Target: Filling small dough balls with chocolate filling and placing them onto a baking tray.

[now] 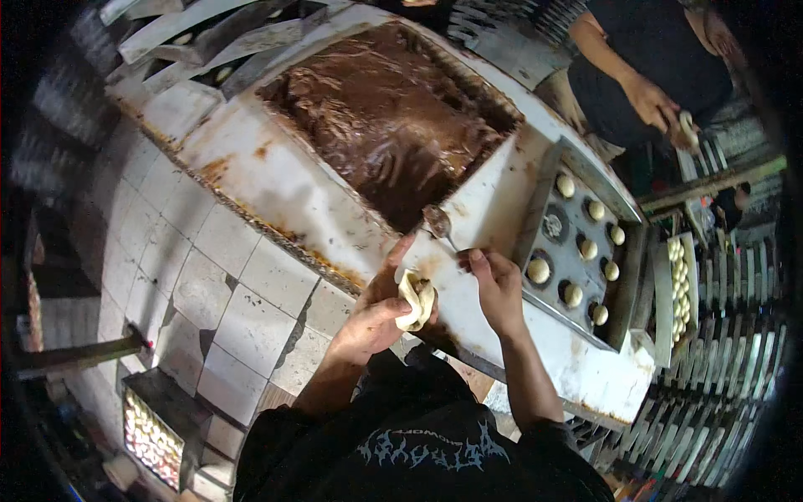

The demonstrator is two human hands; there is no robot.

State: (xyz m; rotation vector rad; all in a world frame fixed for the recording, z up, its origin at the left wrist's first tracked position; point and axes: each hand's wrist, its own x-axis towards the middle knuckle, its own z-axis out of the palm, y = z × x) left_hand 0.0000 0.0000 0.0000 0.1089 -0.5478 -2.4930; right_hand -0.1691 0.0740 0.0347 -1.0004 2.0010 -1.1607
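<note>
Beyond the black shirt point(326, 456), the left hand point(372, 318) holds the dough point(409, 319), thumb against it; the right hand point(500, 294) grips a spoon point(437, 221) near brown paste point(376, 109). Gentle, even support seems best.

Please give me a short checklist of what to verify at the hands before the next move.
1. Dough piece secure in the left hand: ok, cupped between palm and fingers.
2. Spoon steady in the right hand: ok, gripped by its handle.
3. Spoon bowl clean: not ok, brown paste clings to it.
4. Dough piece closed: not ok, something dark shows in its open fold.
5. Amount inside the dough piece: cannot tell, the fold hides most of it.
6. Metal tray within reach: ok, it appears close, just right of the right hand, with dough balls spaced apart in it.
</note>
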